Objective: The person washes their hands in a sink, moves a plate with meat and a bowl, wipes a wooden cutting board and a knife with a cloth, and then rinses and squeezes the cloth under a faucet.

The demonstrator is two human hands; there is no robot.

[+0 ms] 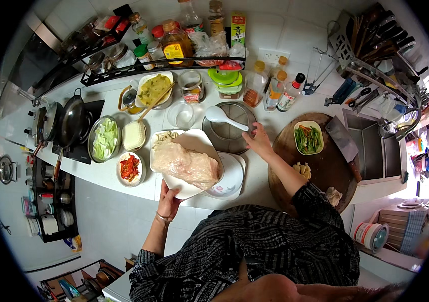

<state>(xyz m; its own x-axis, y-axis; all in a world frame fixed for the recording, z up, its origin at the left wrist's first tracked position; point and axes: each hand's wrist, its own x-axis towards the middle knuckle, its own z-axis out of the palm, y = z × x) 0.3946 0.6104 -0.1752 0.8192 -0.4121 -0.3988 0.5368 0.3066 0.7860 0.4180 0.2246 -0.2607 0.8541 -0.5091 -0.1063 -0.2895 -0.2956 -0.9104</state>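
Note:
My left hand [169,203] grips the near corner of a white square plate [178,191]. A large piece of pale raw meat [186,164] lies on that plate. With fingers spread, my right hand [258,140] is beside the handle end of a white spoon [225,118]; whether it touches the spoon I cannot tell. The spoon rests across a round metal pan or rack [214,136]. Below the plate's right side sits a white flower-patterned dish [229,181]. A bowl of cut red peppers [129,168] and a bowl of chopped cabbage [105,139] stand to the left.
A round chopping board [280,166] at the right bears a dish of green peppers [308,138], garlic cloves [302,170] and a cleaver [342,139]. Beyond it is a sink [373,158]. Sauce bottles [274,90] line the back; a wok [71,120] stands at the left.

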